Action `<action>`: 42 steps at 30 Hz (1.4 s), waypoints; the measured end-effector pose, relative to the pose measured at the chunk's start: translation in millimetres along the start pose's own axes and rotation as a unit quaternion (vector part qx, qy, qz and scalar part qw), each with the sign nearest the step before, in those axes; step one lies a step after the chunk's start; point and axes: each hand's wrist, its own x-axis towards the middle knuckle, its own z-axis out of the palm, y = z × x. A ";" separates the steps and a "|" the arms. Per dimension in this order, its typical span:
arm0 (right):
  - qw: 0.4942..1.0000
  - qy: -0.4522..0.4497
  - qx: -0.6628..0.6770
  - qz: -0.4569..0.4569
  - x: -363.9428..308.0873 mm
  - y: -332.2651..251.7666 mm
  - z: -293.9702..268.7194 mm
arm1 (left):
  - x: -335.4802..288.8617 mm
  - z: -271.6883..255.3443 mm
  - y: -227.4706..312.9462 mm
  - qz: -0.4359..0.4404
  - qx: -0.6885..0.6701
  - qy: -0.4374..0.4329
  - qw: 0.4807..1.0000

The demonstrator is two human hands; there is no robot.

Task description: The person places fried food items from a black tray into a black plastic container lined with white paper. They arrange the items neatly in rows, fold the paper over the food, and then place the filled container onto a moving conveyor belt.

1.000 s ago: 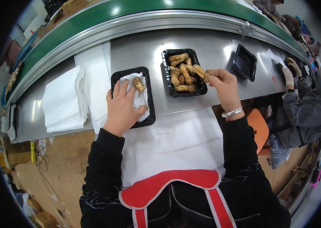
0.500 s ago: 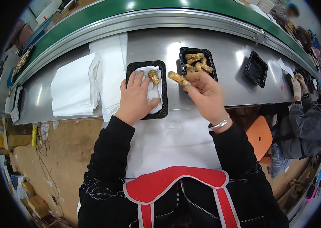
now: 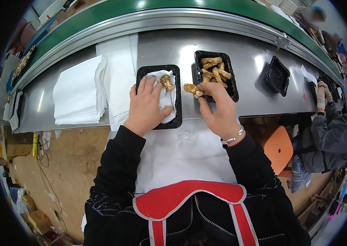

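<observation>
In my right hand (image 3: 218,108), a stubby brown-and-white mushroom (image 3: 192,89) is pinched between thumb and fingers. It hangs over the gap between two black plastic trays. The right-hand tray (image 3: 233,86) holds several similar mushrooms (image 3: 216,69), partly covered by my fingers. My left hand (image 3: 146,104) lies with fingers spread on the white paper (image 3: 168,104) lining the left-hand tray (image 3: 178,90). A single mushroom (image 3: 166,83) rests on that paper, just right of my left fingertips.
White paper sheets (image 3: 77,92) are stacked on the steel table (image 3: 165,47) to the left. A smaller black tray (image 3: 278,76) stands to the right. Beyond the table's far side runs a metal rail with a green surface (image 3: 181,15). A gloved co-worker (image 3: 333,131) is at far right, near an orange stool (image 3: 278,149).
My right hand has shifted slightly left and down, and the mushroom in it has turned, now looking shorter. More of the right-hand tray shows. My left hand has stayed in place.
</observation>
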 end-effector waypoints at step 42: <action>0.990 0.076 -0.013 0.120 8.1 67.5 -22.1 | 1.0 0.0 -1.0 0.013 -0.005 -0.003 1.000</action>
